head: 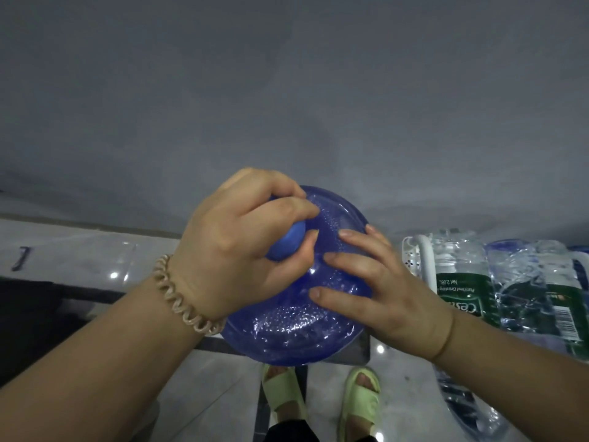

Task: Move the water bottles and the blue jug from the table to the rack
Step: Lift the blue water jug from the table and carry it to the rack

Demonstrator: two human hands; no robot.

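Note:
I look straight down on the blue jug [296, 327], a large translucent blue water container with a solid blue cap. My left hand [242, 244] is wrapped around its neck and cap. My right hand [379, 288] lies flat with spread fingers on the jug's right shoulder. To the right, several clear water bottles with green labels [462, 282] stand in shrink wrap on a white plastic rack [425, 256]. What the jug rests on is hidden beneath it.
A grey wall [287, 90] fills the upper view. Below is a glossy light tiled floor [204, 393] with dark lines. My feet in pale green sandals [318, 403] stand just under the jug. A dark object [28, 323] sits at the left edge.

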